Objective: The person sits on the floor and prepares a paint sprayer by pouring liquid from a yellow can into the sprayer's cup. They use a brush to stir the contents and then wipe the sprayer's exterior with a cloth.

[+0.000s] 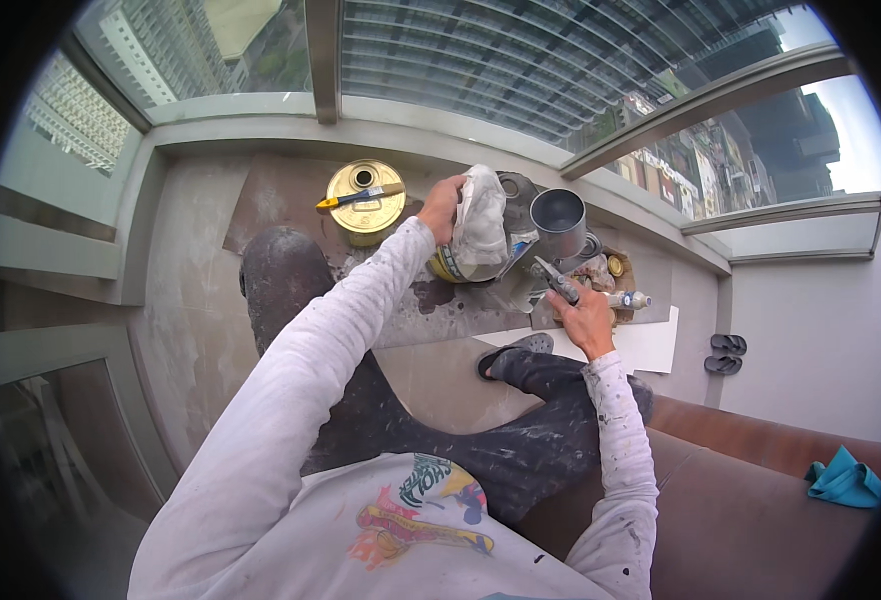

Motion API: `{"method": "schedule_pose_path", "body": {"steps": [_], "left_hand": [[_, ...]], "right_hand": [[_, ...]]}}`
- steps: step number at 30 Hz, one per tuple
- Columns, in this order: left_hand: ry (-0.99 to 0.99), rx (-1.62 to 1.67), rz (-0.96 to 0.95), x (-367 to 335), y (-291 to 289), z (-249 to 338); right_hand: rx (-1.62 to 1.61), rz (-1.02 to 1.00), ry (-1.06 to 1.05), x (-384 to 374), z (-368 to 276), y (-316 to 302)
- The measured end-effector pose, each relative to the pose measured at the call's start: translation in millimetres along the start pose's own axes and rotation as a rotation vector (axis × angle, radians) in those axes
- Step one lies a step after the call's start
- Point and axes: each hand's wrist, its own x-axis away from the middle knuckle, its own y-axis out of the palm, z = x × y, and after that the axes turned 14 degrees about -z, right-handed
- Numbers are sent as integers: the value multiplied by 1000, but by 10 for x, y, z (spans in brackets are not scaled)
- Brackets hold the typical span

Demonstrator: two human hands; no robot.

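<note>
My left hand (443, 208) is closed on the side of a crumpled white bundle (481, 220), which could be a plastic bag or a cloth. The bundle is above a can with a yellow and blue label (449, 267), and hides most of it. To the right, my right hand (586, 320) grips a narrow tool with a dark handle (563, 288). Its pale tip points up and left; the exact kind is unclear. Left of my left hand, a paintbrush with a yellow tip (361, 196) lies across a gold-lidded can (368, 222).
An open grey metal can (559, 222) stands near the window ledge. Beside my right hand are a brown box of odds and ends (616, 270) and a clear bottle (631, 299). Stained cardboard (271, 200) covers the floor. Sandals (727, 353) and a teal cloth (847, 478) are at right.
</note>
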Motion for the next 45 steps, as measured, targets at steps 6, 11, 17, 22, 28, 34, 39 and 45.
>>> {"method": "schedule_pose_path", "body": {"steps": [6,11,17,22,28,34,39,45], "left_hand": [[1,-266,-306,274,553,269],[248,-1638,-170,450,857,100],[289,-1754,183,290,655,-257],[34,-1263,280,197,601,-389],[33,-1315,5,290,683,-473],[554,-1564,-224,380,771,-93],[422,-1311,-268,632,1066,205],[211,-795,-300,699,1055,145]], "right_hand": [[136,125,-167,-69,284,170],[280,-54,-187,-70,100,266],[425,-29,-166,-88,48,469],[477,78,-91,-137,118,459],[270,139,-13,-169,151,397],[310,198,-90,-131,151,417],[176,187,-117,-75,153,398],[102,273,-301,-69,162,379]]}}
